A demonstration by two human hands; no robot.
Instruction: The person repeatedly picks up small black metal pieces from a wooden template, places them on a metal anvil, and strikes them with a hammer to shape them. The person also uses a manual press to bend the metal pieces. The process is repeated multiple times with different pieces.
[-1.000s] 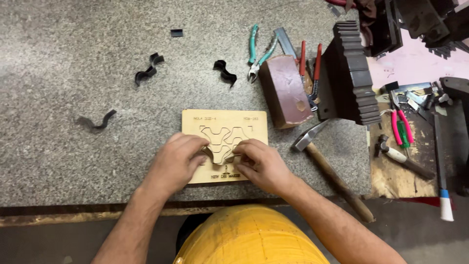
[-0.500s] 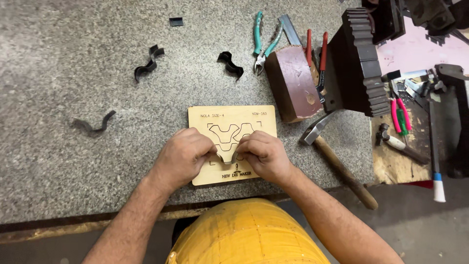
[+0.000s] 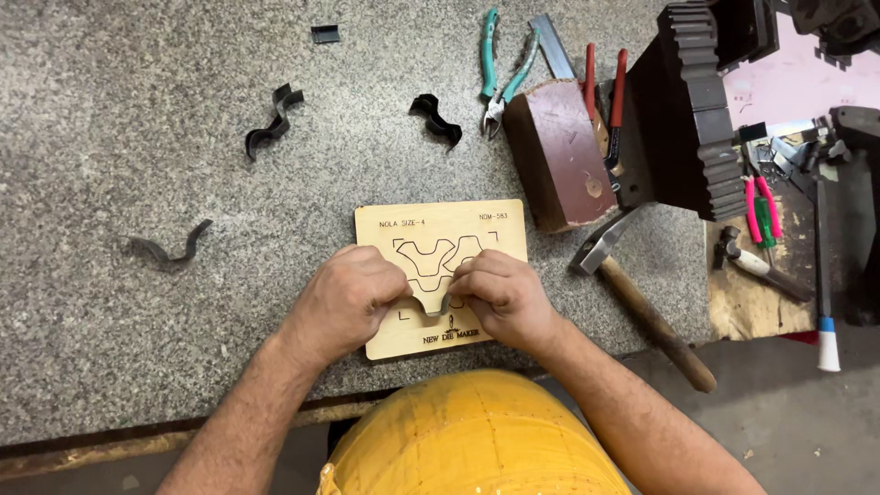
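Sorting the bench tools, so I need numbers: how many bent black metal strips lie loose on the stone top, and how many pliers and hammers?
Bent black metal strips: 4
Pliers: 3
Wooden-handled hammers: 1
Total: 8

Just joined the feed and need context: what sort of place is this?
Probably a die-making workshop bench: a wooden board cut with a wavy slot under both hands, bent black metal strips on the stone top, and a hammer and pliers nearby.

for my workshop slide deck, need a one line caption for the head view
Both hands, left hand and right hand, press a bent metal strip into a wooden die board on a granite bench.
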